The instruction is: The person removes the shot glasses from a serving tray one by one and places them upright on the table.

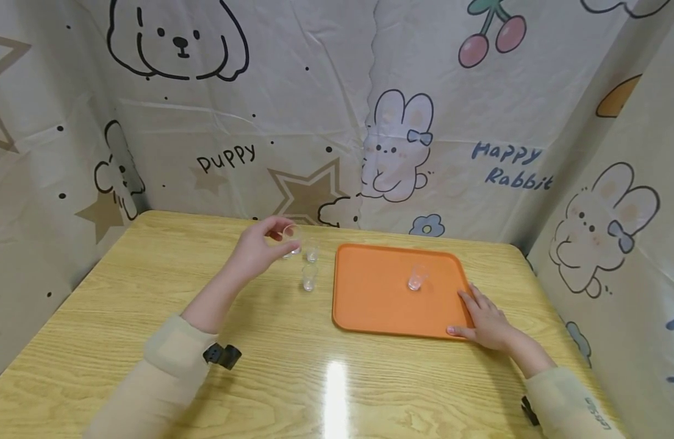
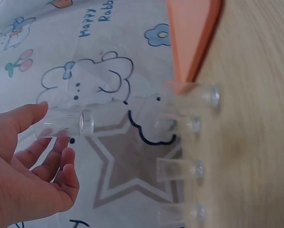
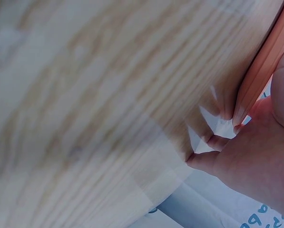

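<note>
My left hand (image 1: 258, 247) pinches a small clear glass (image 2: 65, 122) between thumb and fingertips, holding it above the table. Below and beside it, several similar clear glasses stand on the wood, one of them nearer me (image 1: 309, 278) and another behind it (image 1: 312, 251). Over at the right, my right hand (image 1: 487, 321) rests on the front right corner of an orange tray (image 1: 380, 305), its thumb at the front rim and its fingers spread along the right side. In the right wrist view some fingertips (image 3: 201, 162) touch the tabletop. One clear glass (image 1: 417, 278) stands on the tray.
The wooden table (image 1: 282, 378) reaches back to a printed fabric curtain (image 1: 309, 110) that also hangs along both sides. A bright light reflection lies on the tabletop in front of the tray.
</note>
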A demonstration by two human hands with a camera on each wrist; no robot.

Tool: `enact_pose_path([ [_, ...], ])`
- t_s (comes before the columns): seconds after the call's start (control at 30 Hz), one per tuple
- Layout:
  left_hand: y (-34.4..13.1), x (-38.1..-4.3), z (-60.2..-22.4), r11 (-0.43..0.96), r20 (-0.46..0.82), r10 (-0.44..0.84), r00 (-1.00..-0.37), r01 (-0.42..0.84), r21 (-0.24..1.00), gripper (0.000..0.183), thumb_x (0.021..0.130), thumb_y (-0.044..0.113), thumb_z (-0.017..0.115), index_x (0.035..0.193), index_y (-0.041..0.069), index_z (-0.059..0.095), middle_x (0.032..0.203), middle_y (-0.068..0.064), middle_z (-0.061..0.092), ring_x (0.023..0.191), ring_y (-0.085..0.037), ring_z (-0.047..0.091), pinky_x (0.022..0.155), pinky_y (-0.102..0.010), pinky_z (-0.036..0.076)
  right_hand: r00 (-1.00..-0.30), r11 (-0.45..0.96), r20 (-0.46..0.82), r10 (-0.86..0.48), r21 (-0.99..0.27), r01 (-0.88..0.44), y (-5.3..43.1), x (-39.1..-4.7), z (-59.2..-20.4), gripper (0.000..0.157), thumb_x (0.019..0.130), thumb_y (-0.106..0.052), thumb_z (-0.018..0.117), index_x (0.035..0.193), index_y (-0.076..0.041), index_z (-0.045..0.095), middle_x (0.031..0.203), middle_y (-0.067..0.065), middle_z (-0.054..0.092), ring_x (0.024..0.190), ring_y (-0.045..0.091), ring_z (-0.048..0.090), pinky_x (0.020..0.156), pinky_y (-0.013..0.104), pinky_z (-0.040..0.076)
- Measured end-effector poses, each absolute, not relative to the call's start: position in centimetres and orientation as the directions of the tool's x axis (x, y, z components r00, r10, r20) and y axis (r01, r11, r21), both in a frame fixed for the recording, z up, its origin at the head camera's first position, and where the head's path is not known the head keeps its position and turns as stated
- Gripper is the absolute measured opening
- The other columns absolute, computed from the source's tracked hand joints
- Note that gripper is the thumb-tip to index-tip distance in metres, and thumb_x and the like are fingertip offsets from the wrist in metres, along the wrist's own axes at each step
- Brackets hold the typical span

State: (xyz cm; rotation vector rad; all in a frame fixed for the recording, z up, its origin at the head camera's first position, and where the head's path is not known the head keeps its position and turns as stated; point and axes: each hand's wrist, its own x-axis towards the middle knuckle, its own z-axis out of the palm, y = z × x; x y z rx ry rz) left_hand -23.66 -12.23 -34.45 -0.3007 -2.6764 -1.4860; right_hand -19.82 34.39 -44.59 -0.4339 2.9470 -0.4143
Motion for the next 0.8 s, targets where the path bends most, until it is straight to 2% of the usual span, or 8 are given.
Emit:
enact_pose_path([
  [0.33,-13.7,-24.5,-38.6,0.546,0.162,0.103,-0.981,0.192,0.816,0.044,0.086,0.02,0.069,0.126,0.005,0.056,0.112,-0.011,0.061,0.1,-0.027,0.053,0.081,-0.036,0.045,-0.951,0.923,-0.108,-0.288,-0.295,-0.246,34.4,-19.9,-44.6,0.094,0.082,-0.05,0.066,0.143,0.008,0.025,0.148,0.035,0.011,0.128,0.061,0.019,0.092,0.075,0.023],
  [0.8,-14.4,-25.0,-42.8,0.591,0.047,0.154,-0.987,0.13,0.796,0.04,0.085,0.016,0.07,0.119,-0.001,0.058,0.107,-0.013,0.06,0.093,-0.025,0.052,0.078,-0.032,0.043,-0.951,0.922,-0.096,-0.293,-0.293,-0.254,34.4,-19.8,-44.6,0.093,0.082,-0.049,0.067,0.142,0.009,0.027,0.148,0.036,0.012,0.127,0.061,0.02,0.092,0.075,0.024],
])
